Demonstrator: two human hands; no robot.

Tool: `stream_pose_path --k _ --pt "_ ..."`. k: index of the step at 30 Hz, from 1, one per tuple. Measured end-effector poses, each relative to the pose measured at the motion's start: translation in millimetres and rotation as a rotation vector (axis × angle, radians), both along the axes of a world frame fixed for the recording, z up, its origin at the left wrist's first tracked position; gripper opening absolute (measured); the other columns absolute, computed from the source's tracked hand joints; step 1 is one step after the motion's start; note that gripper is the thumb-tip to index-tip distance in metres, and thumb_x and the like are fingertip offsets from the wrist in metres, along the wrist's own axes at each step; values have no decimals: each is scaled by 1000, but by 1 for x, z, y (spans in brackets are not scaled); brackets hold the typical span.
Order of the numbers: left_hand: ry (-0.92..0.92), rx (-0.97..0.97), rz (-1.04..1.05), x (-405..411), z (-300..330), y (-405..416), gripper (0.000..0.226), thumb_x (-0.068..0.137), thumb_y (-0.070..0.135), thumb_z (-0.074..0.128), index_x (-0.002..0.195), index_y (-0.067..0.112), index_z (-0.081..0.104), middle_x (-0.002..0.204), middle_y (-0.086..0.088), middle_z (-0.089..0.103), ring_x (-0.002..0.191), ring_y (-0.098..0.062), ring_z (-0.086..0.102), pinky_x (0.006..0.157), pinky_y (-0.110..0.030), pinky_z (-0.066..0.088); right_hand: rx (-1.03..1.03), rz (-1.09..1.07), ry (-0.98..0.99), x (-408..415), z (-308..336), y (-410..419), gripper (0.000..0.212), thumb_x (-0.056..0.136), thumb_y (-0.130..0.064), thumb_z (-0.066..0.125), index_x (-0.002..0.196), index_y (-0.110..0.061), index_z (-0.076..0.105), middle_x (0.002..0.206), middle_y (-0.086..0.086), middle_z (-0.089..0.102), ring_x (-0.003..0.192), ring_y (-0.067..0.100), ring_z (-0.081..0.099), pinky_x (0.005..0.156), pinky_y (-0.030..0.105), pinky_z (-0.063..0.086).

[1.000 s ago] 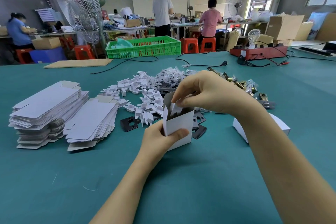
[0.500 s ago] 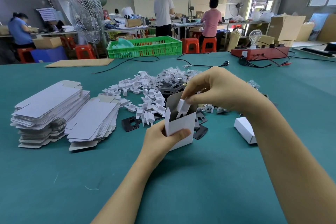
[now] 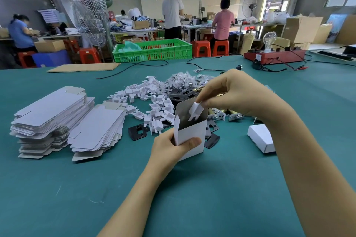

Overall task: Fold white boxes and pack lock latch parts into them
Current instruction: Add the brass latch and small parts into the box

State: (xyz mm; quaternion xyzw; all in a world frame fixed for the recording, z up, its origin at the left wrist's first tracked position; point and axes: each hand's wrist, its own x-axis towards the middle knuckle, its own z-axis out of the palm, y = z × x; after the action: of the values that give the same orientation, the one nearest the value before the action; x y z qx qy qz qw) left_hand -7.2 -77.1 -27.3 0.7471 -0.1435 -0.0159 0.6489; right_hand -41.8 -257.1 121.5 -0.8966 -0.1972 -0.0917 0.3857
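The right hand (image 3: 234,92) pinches a white plastic part (image 3: 196,110), long axis roughly upright, directly over the mouth of the open box (image 3: 190,132) gripped by the left hand (image 3: 171,147) (its depth inside possibly partial).

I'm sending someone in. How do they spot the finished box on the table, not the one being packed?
Start at the teal table and find the person's right forearm. Just behind it lies a small closed white box, on its side and alone. The open box stands upright in the left hand, and the flat box blanks are stacked far left.
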Motion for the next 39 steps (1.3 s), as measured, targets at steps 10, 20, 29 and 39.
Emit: stream_pose_path --k 10,20,29,39 --pt "-11 -12 -13 -2 3 -1 27 64 44 80 88 36 74 90 16 74 86 -7 69 68 -16 52 -26 -4 -5 1 0 -2 17 78 -2 75 84 -18 77 75 -10 74 73 1 70 67 9 49" --pt "-15 -3 -8 0 2 0 22 64 45 80 84 40 73 88 17 74 83 -5 68 66 -16 52 -96 -25 -20 3 -2 4 13 78 -6 76 85 -17 77 77 -8 74 71 -1 68 71 12 52" --pt "-14 15 -8 -1 2 1 30 64 46 80 91 35 73 90 17 74 86 -6 68 70 -19 54 -131 -46 -41 3 -2 6 13 80 -9 75 85 -20 76 79 -9 73 73 -1 67 72 11 52" --pt "-13 41 6 -1 3 0 25 62 43 78 83 31 73 84 10 73 86 -19 68 73 -33 53 -145 37 -4 -4 -2 19 12 80 -7 74 85 -18 78 79 -7 74 74 -1 67 69 11 51"
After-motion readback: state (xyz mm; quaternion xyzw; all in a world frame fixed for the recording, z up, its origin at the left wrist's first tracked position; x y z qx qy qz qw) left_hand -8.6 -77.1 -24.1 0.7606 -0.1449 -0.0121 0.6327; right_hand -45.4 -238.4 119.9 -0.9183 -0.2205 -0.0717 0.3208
